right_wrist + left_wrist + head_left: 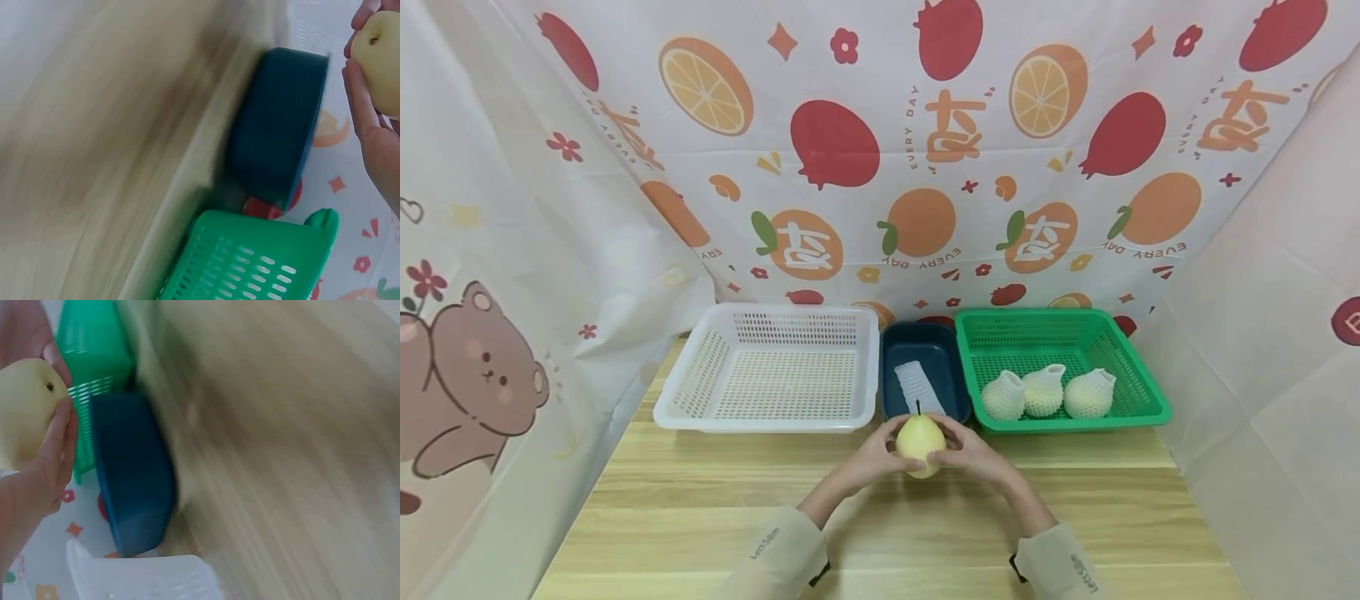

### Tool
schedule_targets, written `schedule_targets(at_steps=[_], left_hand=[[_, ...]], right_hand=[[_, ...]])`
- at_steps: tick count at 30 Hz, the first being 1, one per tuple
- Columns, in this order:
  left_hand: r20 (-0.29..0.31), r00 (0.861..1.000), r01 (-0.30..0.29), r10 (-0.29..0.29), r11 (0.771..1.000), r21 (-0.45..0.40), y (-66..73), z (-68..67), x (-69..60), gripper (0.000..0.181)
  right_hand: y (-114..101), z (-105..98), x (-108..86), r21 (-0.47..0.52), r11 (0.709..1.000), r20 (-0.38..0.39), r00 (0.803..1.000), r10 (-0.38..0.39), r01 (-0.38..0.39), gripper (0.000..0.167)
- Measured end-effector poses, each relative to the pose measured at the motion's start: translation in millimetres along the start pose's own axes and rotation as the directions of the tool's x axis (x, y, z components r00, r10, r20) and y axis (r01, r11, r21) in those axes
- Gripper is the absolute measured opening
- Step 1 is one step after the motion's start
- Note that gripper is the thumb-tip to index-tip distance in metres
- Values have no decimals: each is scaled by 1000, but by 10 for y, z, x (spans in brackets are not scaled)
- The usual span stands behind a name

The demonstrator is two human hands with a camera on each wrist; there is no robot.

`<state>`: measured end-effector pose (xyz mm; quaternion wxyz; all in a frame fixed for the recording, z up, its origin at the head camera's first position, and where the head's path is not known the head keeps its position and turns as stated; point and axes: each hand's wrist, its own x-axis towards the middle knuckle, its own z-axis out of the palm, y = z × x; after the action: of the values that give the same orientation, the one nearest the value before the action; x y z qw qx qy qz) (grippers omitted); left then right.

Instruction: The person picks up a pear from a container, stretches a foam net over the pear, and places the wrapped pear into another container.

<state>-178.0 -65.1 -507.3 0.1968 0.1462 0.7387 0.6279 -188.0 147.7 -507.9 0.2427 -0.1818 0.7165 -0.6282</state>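
A pale yellow pear (921,442) with a dark stem is held between both hands in the head view, above the wooden table in front of the dark blue basket. My left hand (883,454) grips its left side and my right hand (964,450) its right side, thumbs on the near face. In the left wrist view the pear (28,412) lies against the left hand's fingers (57,434). The right wrist view has the pear (382,62) at its edge, with the right hand's fingers (359,100) along it.
A white foam net sleeve (919,386) lies in the dark blue basket (891,333). At the left stands a white basket (790,423). The green basket (1067,425) at the right contains three pears in foam nets (1043,392). Printed cloth hangs behind and at both sides.
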Motion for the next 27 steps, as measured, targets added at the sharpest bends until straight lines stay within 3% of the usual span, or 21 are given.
schedule_targets(at_steps=[3,6,9,15,27], left_hand=[[7,999,-52,52,987,150,-123,33,13,78],[24,993,-114,112,954,277,-253,63,44,78],[51,989,-148,139,922,357,-358,80,70,77],[57,991,-136,123,908,395,-468,103,83,72],[47,994,-106,95,901,421,-476,155,74,73]], right_hand=[[110,4,-9,-109,994,6,1000,26,-25,72],[227,32,-5,-203,979,2,1000,25,-24,75],[345,62,17,-237,971,2,1000,15,-14,74],[517,98,46,-255,967,1,1000,5,-4,70],[594,110,33,-271,962,25,999,-22,28,73]])
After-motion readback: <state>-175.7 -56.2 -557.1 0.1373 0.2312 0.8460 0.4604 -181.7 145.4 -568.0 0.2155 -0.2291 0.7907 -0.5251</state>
